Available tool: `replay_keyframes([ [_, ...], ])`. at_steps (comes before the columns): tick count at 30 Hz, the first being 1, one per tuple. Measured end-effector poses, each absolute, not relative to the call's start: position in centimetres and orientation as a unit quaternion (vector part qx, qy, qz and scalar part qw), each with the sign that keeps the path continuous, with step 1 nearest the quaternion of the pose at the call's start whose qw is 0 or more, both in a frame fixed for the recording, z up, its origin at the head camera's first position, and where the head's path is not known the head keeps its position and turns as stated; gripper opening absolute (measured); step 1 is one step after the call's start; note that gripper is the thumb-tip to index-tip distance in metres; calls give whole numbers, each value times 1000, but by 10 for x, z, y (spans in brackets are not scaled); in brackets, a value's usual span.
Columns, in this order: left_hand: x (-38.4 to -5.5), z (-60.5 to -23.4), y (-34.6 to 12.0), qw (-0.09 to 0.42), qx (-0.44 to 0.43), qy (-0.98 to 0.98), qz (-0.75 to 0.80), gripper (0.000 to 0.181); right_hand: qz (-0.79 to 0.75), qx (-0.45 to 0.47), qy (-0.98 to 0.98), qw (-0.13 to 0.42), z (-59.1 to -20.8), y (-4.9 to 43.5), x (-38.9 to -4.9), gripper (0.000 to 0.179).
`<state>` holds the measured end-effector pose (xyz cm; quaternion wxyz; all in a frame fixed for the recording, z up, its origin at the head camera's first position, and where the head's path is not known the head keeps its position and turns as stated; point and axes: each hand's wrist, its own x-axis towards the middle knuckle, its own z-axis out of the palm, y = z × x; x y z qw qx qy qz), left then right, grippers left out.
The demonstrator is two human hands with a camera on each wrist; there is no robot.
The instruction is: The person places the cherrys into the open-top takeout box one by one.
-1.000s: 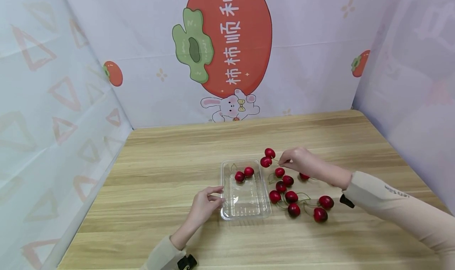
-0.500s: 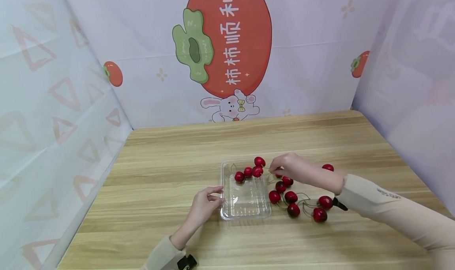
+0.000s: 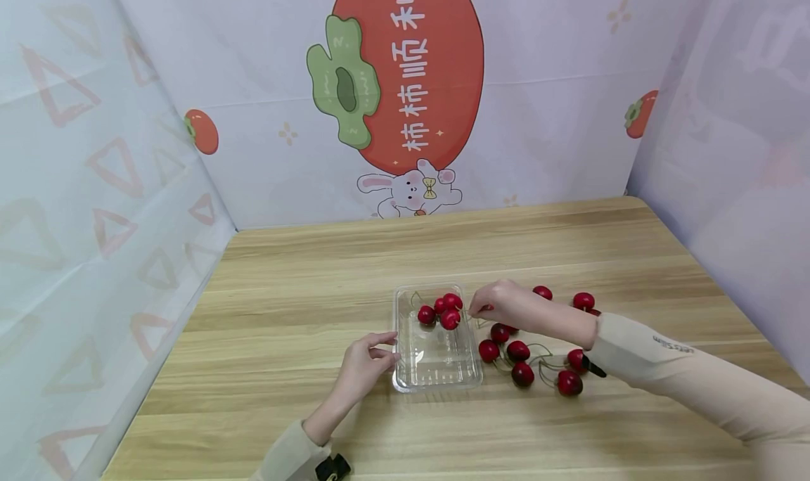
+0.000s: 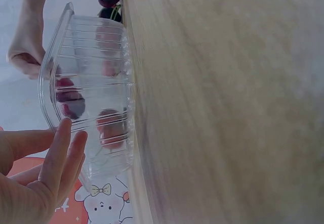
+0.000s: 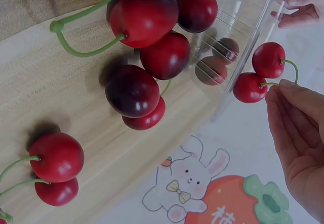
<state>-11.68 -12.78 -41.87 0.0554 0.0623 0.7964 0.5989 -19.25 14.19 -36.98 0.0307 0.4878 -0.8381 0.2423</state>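
Note:
My right hand [image 3: 503, 305] pinches the green stem of a joined pair of red cherries [image 5: 269, 59] between thumb and fingertips. The pair hangs over the right side of a clear plastic container [image 3: 430, 368]. Inside it, another cherry pair [image 3: 427, 316] rests toward the far end; through the wall in the left wrist view, cherries [image 4: 111, 128] show at the base. At the container's left side, my left hand [image 3: 365, 361] touches the rim and outer wall with fairly straight fingers [image 4: 56, 158].
Several loose cherries [image 3: 519, 351] with green stems lie on the wooden table [image 3: 304, 277] right of the container, some partly hidden under the right forearm. Fabric walls [image 3: 544, 115] enclose the table's back and sides.
My right hand has carried the cherry pair leftward and toward me, from beyond the container's far right corner to above its right part. The left hand and container have stayed put.

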Motion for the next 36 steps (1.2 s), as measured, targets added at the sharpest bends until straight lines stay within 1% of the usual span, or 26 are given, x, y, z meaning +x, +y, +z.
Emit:
replay_keyframes([
  [10,-118,-422,-129,59,63,797,598,37,228,494,-838,30,-376,137,-194,9],
  [24,-118,-420,-129,59,64,796,599,37,228,487,-843,10,-384,135,-195,14],
  [32,-118,-418,-129,63,60,799,594,37,230,496,-837,33,-389,133,-196,14],
  [36,-113,-405,-125,60,62,801,593,35,232,495,-837,34,-392,133,-197,13],
])
